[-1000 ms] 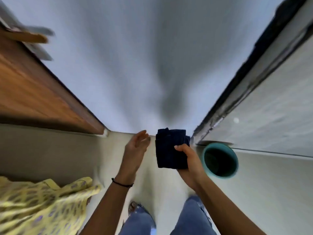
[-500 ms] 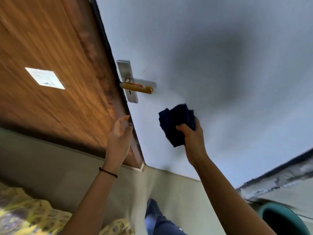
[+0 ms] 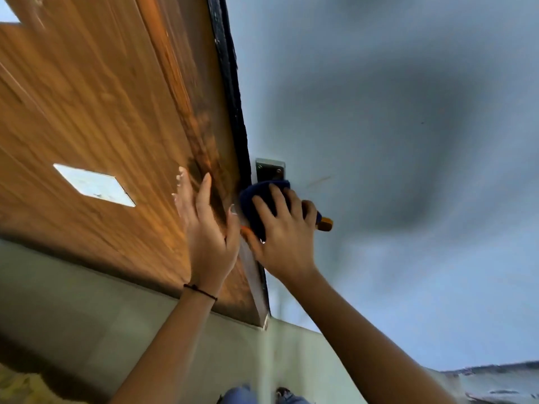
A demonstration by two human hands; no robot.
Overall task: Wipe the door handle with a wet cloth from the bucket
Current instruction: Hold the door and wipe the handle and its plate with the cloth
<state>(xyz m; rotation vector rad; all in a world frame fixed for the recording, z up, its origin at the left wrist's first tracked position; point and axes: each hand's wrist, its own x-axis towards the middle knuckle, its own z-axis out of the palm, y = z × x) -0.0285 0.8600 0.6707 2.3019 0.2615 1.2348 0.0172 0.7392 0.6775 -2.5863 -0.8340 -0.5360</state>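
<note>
My right hand (image 3: 284,231) presses a dark blue cloth (image 3: 256,199) over the door handle (image 3: 324,223), whose brass-coloured tip sticks out to the right of my fingers. The handle's metal backplate (image 3: 269,170) shows just above the cloth on the pale grey door (image 3: 379,141). My left hand (image 3: 205,228) lies flat, fingers apart, against the wooden panel (image 3: 102,112) beside the door's dark edge (image 3: 230,83). The bucket is out of view.
A white square plate (image 3: 93,185) is set in the wooden panel to the left. Pale floor (image 3: 87,316) runs below, with my jeans (image 3: 239,395) and a shoe (image 3: 284,393) at the bottom edge. A rough ledge (image 3: 495,380) shows at the bottom right.
My right hand has risen from near the bucket and brought the cloth onto the handle. My left hand has moved up onto the wooden panel. The view has tilted upward, and the bucket has left the frame.
</note>
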